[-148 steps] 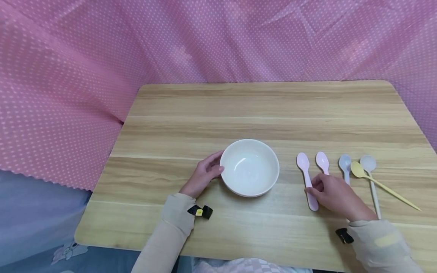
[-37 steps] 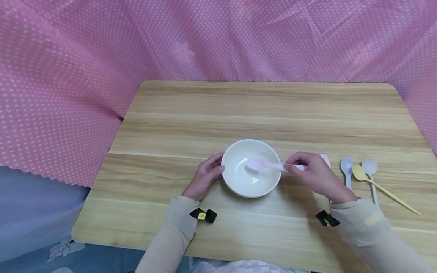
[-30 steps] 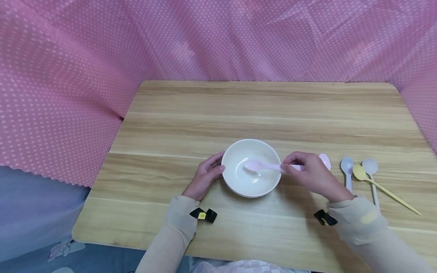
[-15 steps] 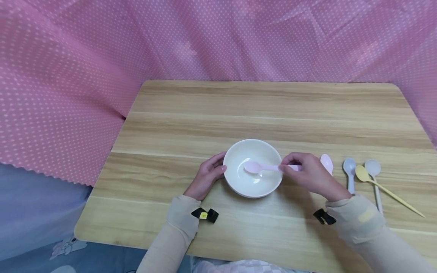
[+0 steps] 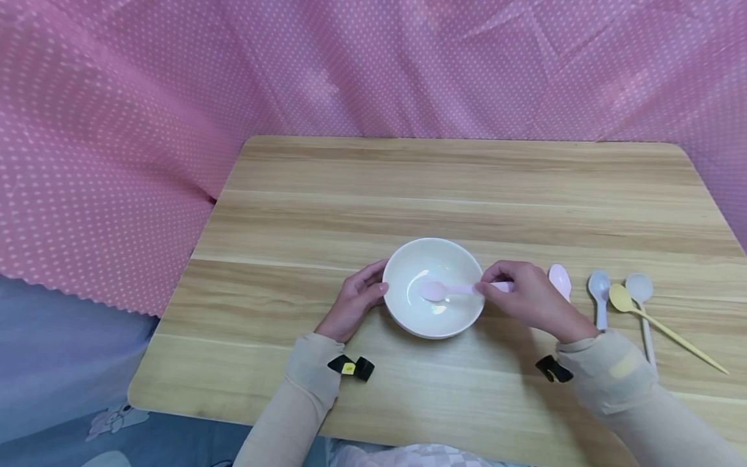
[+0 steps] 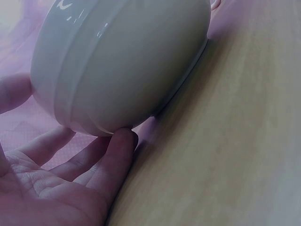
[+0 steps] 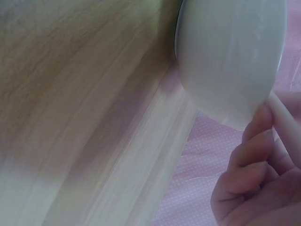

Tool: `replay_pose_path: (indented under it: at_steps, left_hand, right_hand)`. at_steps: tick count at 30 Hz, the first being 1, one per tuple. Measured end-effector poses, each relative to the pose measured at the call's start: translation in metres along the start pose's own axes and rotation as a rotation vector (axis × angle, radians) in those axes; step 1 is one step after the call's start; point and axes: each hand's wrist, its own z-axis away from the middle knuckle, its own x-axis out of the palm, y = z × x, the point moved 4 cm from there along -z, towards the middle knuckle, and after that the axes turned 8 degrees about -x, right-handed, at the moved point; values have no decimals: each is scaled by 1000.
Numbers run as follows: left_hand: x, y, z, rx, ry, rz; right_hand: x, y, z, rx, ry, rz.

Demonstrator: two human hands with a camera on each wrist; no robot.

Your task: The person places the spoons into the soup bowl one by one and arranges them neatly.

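A white bowl (image 5: 434,318) stands upright on the wooden table. My left hand (image 5: 355,299) holds it from the left, thumb at the rim and fingers against its outer wall; the left wrist view shows those fingertips touching the bowl (image 6: 127,61). With my right hand (image 5: 528,299) I pinch the handle of a pale pink spoon (image 5: 434,291) at the bowl's right rim. The spoon's head is inside the bowl, low over its bottom; whether it touches is unclear. In the right wrist view, the spoon handle (image 7: 286,122) passes between my thumb and fingers beside the bowl.
Right of my right hand lie another pink spoon (image 5: 559,280), partly hidden by the hand, a blue-grey spoon (image 5: 598,288), and a yellow spoon (image 5: 621,298) crossing over a pale grey spoon (image 5: 639,287). A pink dotted cloth (image 5: 408,71) hangs behind the table (image 5: 443,175).
My right hand has picked up the pink spoon from the table and brought it left into the bowl. Over the last second the spoon has shifted only slightly. My left hand stays on the bowl.
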Motion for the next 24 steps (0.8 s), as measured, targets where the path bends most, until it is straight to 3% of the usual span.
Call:
replay_pose_path:
  at_steps: [24]
  left_hand:
    - [-2,-1,2,-8,0,-11]
  right_hand:
    - [6,7,0,45,-20,-9]
